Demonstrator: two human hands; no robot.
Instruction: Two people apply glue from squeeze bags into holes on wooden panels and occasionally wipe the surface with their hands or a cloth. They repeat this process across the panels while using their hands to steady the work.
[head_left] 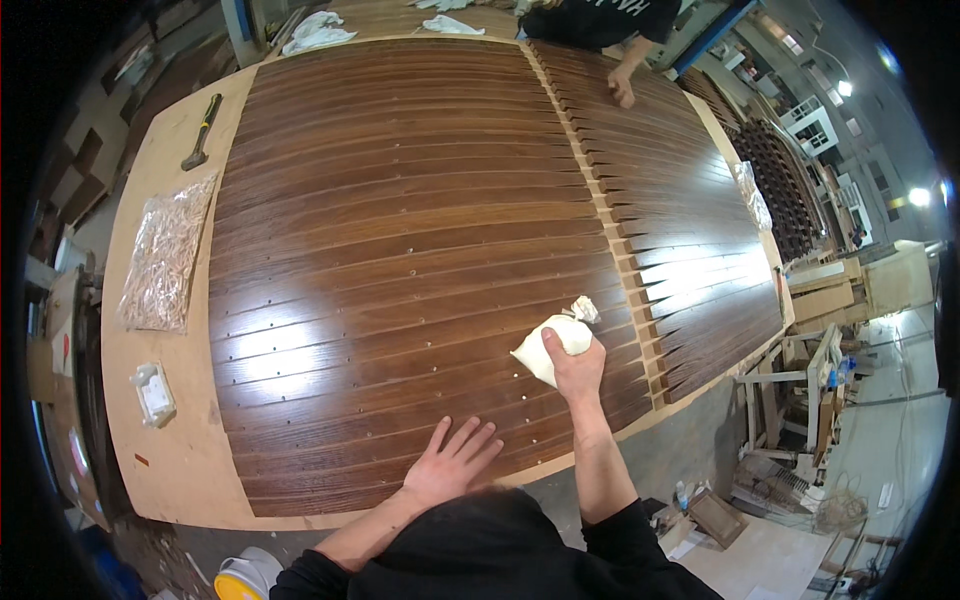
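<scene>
Right of centre in the frame, the right hand closes around a plump, cream, cone-shaped soft bag, its tip pointing left, seemingly for control. At lower centre, the empty left hand spreads over dark-brown wooden boards, probably for support.

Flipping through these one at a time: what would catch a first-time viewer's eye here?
Most likely the dark brown slats, laid in two sections across the middle of the view. Against them, the cream-white bag in the right hand, right of centre, stands out, with the left hand spread on the slats nearby. At the left edge, a clear bag of small pale pieces lies below a hammer.
</scene>
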